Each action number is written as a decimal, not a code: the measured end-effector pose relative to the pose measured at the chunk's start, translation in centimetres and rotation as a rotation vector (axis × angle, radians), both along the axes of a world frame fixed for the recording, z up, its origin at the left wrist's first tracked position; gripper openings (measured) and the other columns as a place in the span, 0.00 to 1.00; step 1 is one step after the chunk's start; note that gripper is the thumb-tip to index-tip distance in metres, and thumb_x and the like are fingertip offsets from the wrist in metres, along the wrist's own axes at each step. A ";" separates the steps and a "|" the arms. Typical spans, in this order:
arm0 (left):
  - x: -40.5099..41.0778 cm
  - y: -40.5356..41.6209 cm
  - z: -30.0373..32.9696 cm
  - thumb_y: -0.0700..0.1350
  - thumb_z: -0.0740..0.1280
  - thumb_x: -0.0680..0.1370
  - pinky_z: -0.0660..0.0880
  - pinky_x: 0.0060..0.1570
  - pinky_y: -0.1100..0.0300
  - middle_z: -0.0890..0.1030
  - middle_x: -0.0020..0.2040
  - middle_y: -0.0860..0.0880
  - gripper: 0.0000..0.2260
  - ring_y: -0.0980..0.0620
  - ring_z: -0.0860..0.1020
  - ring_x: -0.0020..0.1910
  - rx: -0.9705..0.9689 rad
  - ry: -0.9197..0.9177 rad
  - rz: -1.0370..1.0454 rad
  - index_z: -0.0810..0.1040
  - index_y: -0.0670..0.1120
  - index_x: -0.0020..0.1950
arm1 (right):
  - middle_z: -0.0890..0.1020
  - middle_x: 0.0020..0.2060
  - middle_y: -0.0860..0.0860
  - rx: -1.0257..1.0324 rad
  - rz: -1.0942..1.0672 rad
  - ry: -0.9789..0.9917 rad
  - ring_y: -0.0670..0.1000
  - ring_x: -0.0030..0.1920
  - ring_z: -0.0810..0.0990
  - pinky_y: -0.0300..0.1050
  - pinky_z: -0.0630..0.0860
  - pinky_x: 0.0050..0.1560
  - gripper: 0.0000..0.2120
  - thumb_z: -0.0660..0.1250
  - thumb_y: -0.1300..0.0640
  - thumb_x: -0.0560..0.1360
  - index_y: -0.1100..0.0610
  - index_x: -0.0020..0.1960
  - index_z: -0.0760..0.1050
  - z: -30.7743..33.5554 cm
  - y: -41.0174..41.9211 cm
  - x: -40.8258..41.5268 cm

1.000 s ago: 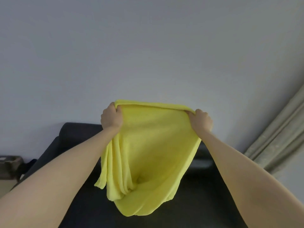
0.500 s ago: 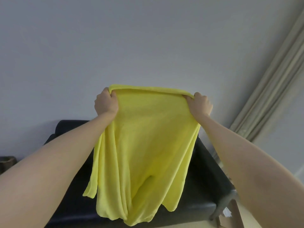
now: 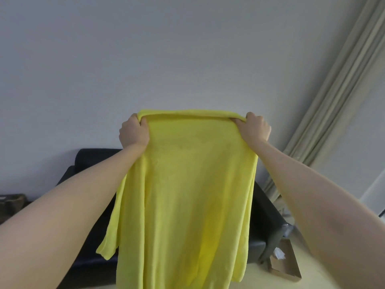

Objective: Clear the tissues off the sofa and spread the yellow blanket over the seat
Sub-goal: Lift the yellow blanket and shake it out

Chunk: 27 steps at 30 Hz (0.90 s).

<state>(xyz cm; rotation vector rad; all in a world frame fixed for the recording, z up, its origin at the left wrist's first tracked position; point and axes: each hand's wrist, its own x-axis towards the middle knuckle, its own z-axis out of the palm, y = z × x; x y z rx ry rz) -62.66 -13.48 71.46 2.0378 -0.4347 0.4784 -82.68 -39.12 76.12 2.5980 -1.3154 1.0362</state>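
Observation:
The yellow blanket [image 3: 187,195] hangs in the air in front of me, stretched flat along its top edge. My left hand [image 3: 134,133] grips its upper left corner and my right hand [image 3: 254,129] grips its upper right corner, both at chest height with arms out. Behind the cloth stands the black sofa [image 3: 264,213], mostly hidden by the blanket and my arms. A white crumpled tissue [image 3: 279,253] lies in a cardboard box [image 3: 288,265] on the floor at the sofa's right end.
A plain grey wall fills the upper view. Beige curtains [image 3: 341,84] hang at the right. A dark object [image 3: 12,202] sits at the far left beside the sofa. Pale floor shows in front of the sofa.
The blanket has unfolded and now hangs longer and flatter. My hands have spread a little wider along its top edge. The view has pulled back, showing the box and floor.

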 end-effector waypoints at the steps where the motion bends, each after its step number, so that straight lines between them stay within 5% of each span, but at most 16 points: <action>1: -0.1 -0.1 0.0 0.48 0.55 0.81 0.74 0.44 0.49 0.79 0.46 0.40 0.14 0.38 0.77 0.46 0.003 0.004 0.001 0.73 0.40 0.47 | 0.78 0.43 0.58 0.007 0.003 0.002 0.61 0.44 0.79 0.47 0.68 0.38 0.25 0.58 0.35 0.76 0.58 0.44 0.69 -0.1 -0.1 -0.1; 27: 9.5 -15.4 -11.7 0.50 0.55 0.81 0.70 0.39 0.54 0.76 0.41 0.45 0.14 0.44 0.74 0.41 0.217 0.191 0.072 0.72 0.42 0.44 | 0.79 0.40 0.54 0.242 0.069 0.218 0.58 0.41 0.79 0.46 0.71 0.38 0.28 0.61 0.31 0.72 0.58 0.46 0.72 -12.2 -17.2 11.8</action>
